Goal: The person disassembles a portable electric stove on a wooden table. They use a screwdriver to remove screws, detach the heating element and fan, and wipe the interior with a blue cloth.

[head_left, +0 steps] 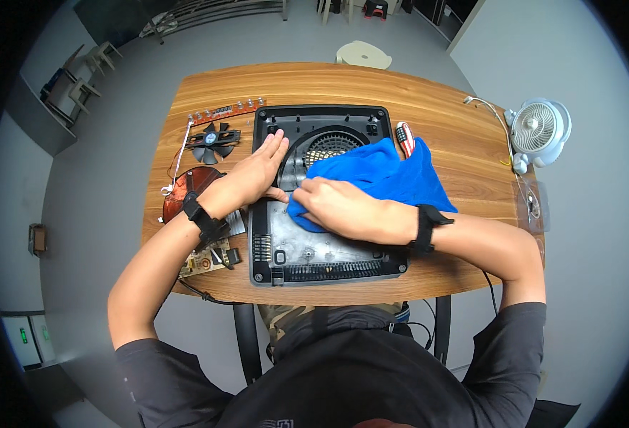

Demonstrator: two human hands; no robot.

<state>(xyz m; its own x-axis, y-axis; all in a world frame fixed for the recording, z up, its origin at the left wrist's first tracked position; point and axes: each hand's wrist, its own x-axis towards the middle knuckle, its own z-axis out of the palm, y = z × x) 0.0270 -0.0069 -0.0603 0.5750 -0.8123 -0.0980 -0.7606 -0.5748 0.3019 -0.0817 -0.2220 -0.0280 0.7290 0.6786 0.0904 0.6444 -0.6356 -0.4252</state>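
A black plastic appliance housing, with a round vent grille and slotted vents, lies open on the wooden table in front of me. My left hand rests on its left side, fingers stretched out and thumb apart. Bunched in my right hand is a blue cloth, pressed against the housing's inner surface. The cloth's loose part drapes over the housing's right edge onto the table. My right fingertips are partly hidden in its folds.
Left of the housing lie a black fan, a copper coil, a circuit board and a red control strip. A red-and-white handled tool sits beyond the cloth. A small white fan stands at the table's right edge.
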